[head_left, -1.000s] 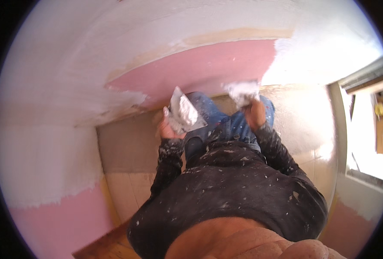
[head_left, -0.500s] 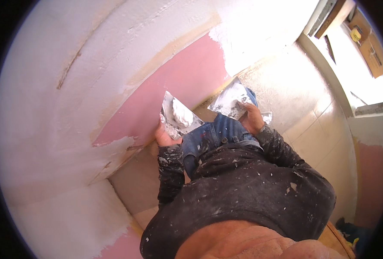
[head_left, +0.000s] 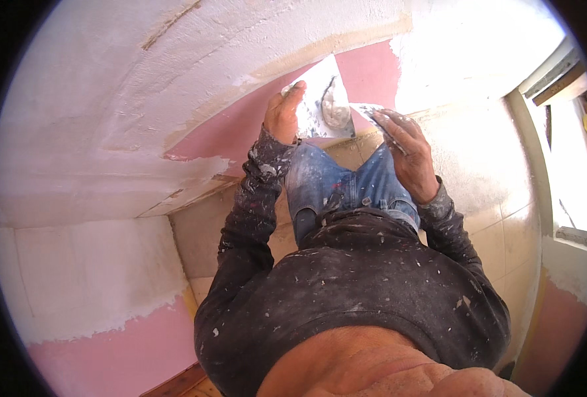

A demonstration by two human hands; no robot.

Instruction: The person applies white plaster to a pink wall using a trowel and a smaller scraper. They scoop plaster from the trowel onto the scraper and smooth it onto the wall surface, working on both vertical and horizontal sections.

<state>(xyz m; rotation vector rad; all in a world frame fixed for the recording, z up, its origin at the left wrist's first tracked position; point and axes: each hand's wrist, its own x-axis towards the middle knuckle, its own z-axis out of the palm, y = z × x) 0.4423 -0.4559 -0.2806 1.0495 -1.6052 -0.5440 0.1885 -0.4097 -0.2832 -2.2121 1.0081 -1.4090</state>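
My left hand (head_left: 284, 112) is closed on a broad putty knife (head_left: 311, 99), its blade smeared white and tilted up in front of the wall. A lump of wet filler (head_left: 336, 109) clings to the right part of that blade. My right hand (head_left: 409, 149) grips a second wide putty knife (head_left: 365, 111), fingers laid along its back. The edge of the second blade is right by the first blade's right corner; whether they touch I cannot tell. Behind both tools is the wall's pink band (head_left: 366, 76), with rough white filler around it.
A whitish textured wall (head_left: 194, 86) curves along the far side and left. Lower left, another wall has a pink lower part (head_left: 115, 344). Pale floor tiles (head_left: 485, 245) lie to the right, beside a window opening (head_left: 575, 165). My jeans-clad legs (head_left: 346, 188) are below the knives.
Both hands have risen toward the wall and come closer together. The left blade has turned more upright, and the right blade has swung in beside it. The view has shifted.
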